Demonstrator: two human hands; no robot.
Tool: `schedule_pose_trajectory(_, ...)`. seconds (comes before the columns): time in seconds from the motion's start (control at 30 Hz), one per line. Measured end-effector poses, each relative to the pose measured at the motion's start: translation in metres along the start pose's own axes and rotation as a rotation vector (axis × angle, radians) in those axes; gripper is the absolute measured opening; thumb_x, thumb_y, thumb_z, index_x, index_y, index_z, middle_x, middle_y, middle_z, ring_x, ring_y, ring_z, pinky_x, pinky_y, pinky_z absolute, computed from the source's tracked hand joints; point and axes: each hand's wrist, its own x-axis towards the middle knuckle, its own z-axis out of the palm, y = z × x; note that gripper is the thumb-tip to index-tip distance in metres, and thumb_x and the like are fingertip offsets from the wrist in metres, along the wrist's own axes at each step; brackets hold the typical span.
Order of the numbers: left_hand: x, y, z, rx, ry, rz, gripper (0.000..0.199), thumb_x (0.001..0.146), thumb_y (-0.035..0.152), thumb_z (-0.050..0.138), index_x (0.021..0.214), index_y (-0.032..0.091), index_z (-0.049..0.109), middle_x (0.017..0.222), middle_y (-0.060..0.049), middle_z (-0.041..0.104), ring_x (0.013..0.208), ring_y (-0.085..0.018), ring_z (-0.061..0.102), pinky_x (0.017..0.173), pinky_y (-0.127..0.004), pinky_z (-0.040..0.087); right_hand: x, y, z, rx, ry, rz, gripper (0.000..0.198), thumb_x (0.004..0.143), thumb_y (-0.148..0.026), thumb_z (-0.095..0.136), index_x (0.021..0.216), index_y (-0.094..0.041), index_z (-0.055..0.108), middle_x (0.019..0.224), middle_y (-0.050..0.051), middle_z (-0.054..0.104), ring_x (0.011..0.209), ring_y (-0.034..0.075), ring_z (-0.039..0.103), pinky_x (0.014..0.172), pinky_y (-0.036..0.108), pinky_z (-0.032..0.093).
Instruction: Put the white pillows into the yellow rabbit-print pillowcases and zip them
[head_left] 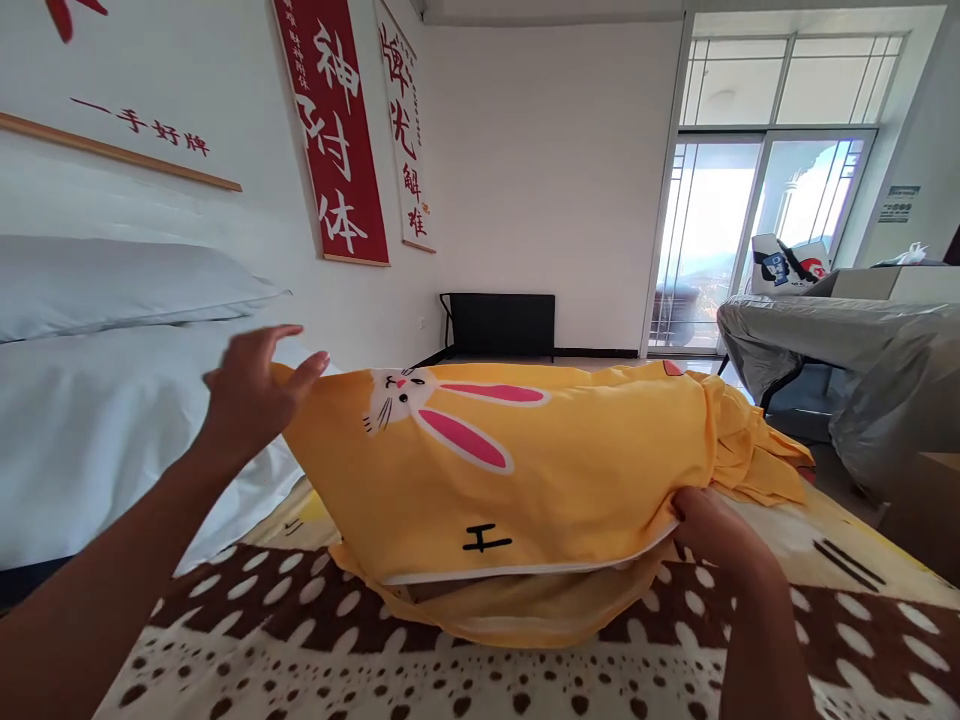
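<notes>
From where I stand, a rabbit-printed yellow cloth [585, 460] lying across a spotted blanket [247, 655], its far right end bunched, the left hand [259, 390] with thumb and fingers spread wide at one upper corner, the right hand [716, 530] gripping its lower edge, white bedding [135, 400] to the left.

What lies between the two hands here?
In the head view, the yellow rabbit-print cloth lies between the left hand and the right hand.

Upper left, 一手好牌 runs across a white hanging [120, 80]; next, 神附体 drops down the red banner [330, 130], then 牌光解难 on a white scroll [406, 130]! Lower centre, a sideways H marks yellow cloth [585, 460]; right, a wall notice [898, 204], too small to read.
</notes>
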Motion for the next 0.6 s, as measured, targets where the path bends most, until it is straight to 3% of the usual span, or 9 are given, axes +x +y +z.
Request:
schedule_pose_trajectory(0.07, -0.003, -0.010, 0.002, -0.156, -0.290, -0.103, 0.039, 0.078, 0.045, 0.057, 0.098, 0.013, 0.067, 0.099, -0.003, 0.070, 0.092, -0.023, 0.063, 0.080, -0.032, 0.049, -0.005, 0.003, -0.003, 0.056, 0.017, -0.060, 0.009, 0.060, -0.012, 0.052, 0.061, -0.018, 0.058, 0.069, 0.003, 0.062, 0.066, 0.015, 0.051, 0.058, 0.025, 0.033)
schedule_pose_trajectory(0.13, -0.017, -0.016, 0.005, -0.240, -0.385, -0.034, 0.039, 0.080, 0.049, 0.053, 0.086, 0.014, 0.069, 0.084, 0.001, 0.071, 0.078, -0.016, 0.063, 0.067, -0.020, 0.046, -0.009, 0.002, -0.008, 0.186, 0.040, -0.165, 0.009, 0.064, -0.014, 0.054, 0.064, -0.019, 0.062, 0.063, 0.000, 0.059, 0.062, 0.015, 0.050, 0.058, 0.025, 0.035)
schedule_pose_trajectory(0.2, -0.033, -0.020, 0.007, -0.233, -0.278, 0.124, 0.037, 0.082, 0.048, 0.049, 0.079, 0.017, 0.069, 0.077, 0.002, 0.070, 0.070, -0.012, 0.061, 0.061, -0.017, 0.043, -0.011, -0.002, -0.014, 0.442, 0.206, -0.251, 0.010, 0.070, -0.023, 0.056, 0.073, -0.020, 0.065, 0.064, -0.001, 0.059, 0.062, 0.015, 0.052, 0.060, 0.026, 0.039)
schedule_pose_trajectory(0.27, -0.047, -0.026, 0.008, -0.191, -0.121, 0.270, 0.033, 0.083, 0.043, 0.046, 0.075, 0.018, 0.066, 0.075, 0.002, 0.068, 0.070, -0.013, 0.060, 0.067, -0.021, 0.044, -0.007, -0.005, -0.017, 0.724, 0.567, -0.233, 0.019, 0.074, -0.034, 0.059, 0.082, -0.019, 0.065, 0.071, 0.001, 0.060, 0.068, 0.016, 0.055, 0.064, 0.027, 0.043)
schedule_pose_trajectory(0.33, -0.057, -0.037, 0.007, -0.152, 0.019, 0.420, 0.027, 0.082, 0.038, 0.044, 0.077, 0.019, 0.063, 0.078, -0.003, 0.067, 0.076, -0.017, 0.061, 0.079, -0.029, 0.044, 0.001, -0.002, -0.017, 0.863, 0.976, -0.088, 0.030, 0.071, -0.040, 0.063, 0.092, -0.018, 0.065, 0.084, 0.003, 0.062, 0.074, 0.017, 0.057, 0.066, 0.028, 0.044)
schedule_pose_trajectory(0.4, -0.065, -0.052, 0.006, -0.120, 0.143, 0.560, 0.022, 0.077, 0.033, 0.045, 0.081, 0.019, 0.060, 0.083, -0.008, 0.066, 0.082, -0.023, 0.062, 0.085, -0.036, 0.042, 0.010, 0.009, -0.015, 0.893, 1.195, 0.112, 0.043, 0.069, -0.042, 0.067, 0.103, -0.018, 0.063, 0.098, 0.006, 0.063, 0.083, 0.019, 0.058, 0.068, 0.029, 0.044)
schedule_pose_trajectory(0.43, -0.068, -0.060, 0.005, -0.103, 0.187, 0.611, 0.021, 0.074, 0.031, 0.045, 0.083, 0.019, 0.060, 0.084, -0.010, 0.066, 0.083, -0.025, 0.062, 0.085, -0.039, 0.042, 0.015, 0.017, -0.013, 0.936, 1.211, 0.201, 0.048, 0.068, -0.045, 0.067, 0.108, -0.018, 0.062, 0.105, 0.008, 0.063, 0.087, 0.020, 0.058, 0.070, 0.030, 0.045)
schedule_pose_trajectory(0.5, -0.073, -0.076, 0.001, -0.069, 0.237, 0.649, 0.022, 0.071, 0.029, 0.045, 0.085, 0.019, 0.059, 0.083, -0.011, 0.065, 0.081, -0.027, 0.062, 0.082, -0.041, 0.042, 0.022, 0.035, -0.008, 1.136, 1.102, 0.309, 0.056, 0.069, -0.052, 0.064, 0.113, -0.017, 0.060, 0.111, 0.010, 0.062, 0.092, 0.023, 0.059, 0.070, 0.031, 0.047)
schedule_pose_trajectory(0.6, -0.076, -0.091, -0.013, -0.029, 0.192, 0.659, 0.021, 0.072, 0.027, 0.045, 0.087, 0.021, 0.057, 0.083, -0.011, 0.065, 0.081, -0.028, 0.062, 0.080, -0.042, 0.040, 0.027, 0.050, 0.000, 1.357, 0.898, 0.237, 0.061, 0.074, -0.061, 0.052, 0.115, -0.016, 0.058, 0.107, 0.010, 0.065, 0.087, 0.024, 0.063, 0.063, 0.032, 0.051)
